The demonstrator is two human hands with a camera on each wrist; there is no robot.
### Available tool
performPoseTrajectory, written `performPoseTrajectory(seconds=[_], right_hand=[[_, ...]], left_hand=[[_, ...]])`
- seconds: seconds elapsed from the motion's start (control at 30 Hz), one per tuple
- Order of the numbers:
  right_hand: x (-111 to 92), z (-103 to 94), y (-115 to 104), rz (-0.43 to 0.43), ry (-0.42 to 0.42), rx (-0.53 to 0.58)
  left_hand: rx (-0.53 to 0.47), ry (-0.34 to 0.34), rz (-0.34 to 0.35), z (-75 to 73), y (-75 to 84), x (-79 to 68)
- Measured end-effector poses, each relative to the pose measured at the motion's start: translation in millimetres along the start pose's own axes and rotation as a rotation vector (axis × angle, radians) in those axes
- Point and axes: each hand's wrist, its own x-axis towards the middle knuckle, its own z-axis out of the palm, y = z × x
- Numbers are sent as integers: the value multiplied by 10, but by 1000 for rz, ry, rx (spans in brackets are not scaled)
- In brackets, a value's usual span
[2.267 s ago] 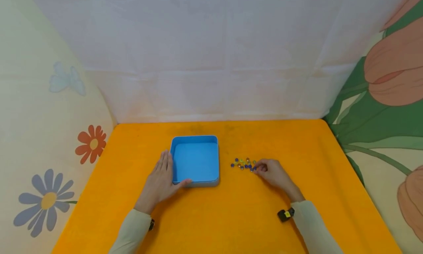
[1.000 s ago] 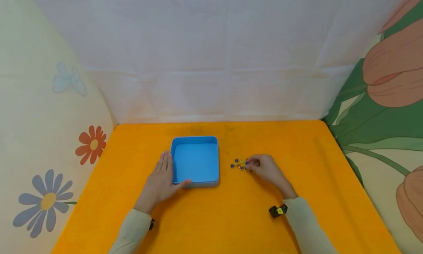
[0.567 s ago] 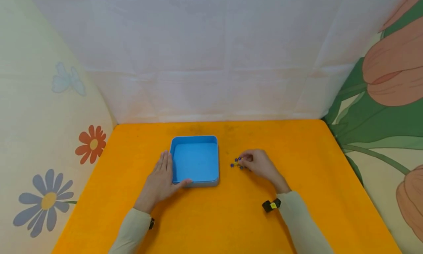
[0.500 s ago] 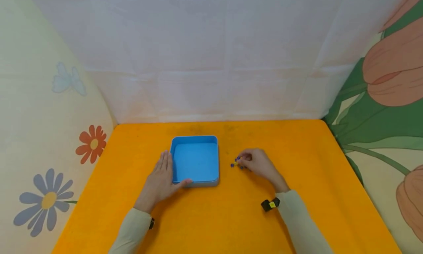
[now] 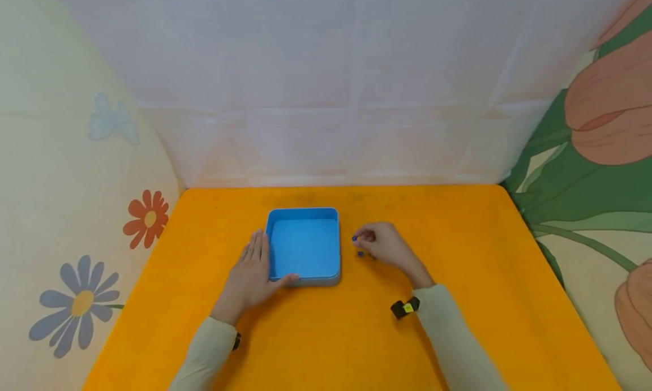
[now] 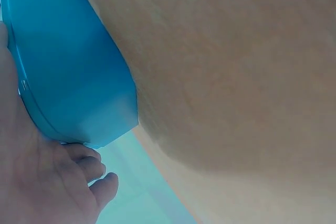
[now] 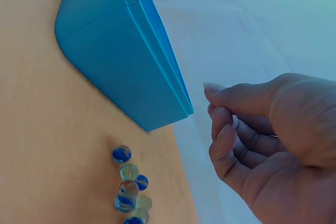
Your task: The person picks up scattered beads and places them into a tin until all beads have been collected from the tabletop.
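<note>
The right hand (image 5: pixel 387 246) pinches what looks like a blue marble (image 5: pixel 354 238) between thumb and fingertips, though it is tiny in the head view. Beneath the hand, a cluster of swirled glass marbles (image 7: pixel 125 202) lies on the orange tabletop (image 5: pixel 316 334), just beside the square blue box (image 5: pixel 304 249). The left hand (image 5: pixel 249 280), fingers straight, rests along the box's left wall, thumb at its near rim. A white cloth (image 5: pixel 326 85) hangs behind the table.

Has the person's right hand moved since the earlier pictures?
Yes. Judged against the blue box in the head view, the right hand has moved left, closer to the box, and slightly forward.
</note>
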Motion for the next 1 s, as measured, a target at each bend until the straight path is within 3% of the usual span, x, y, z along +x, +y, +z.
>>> performPoseTrajectory(seconds=[1.0], right_hand=[[353, 199, -377, -77, -64, 17]], left_hand=[[13, -7, 1, -12, -16, 31]])
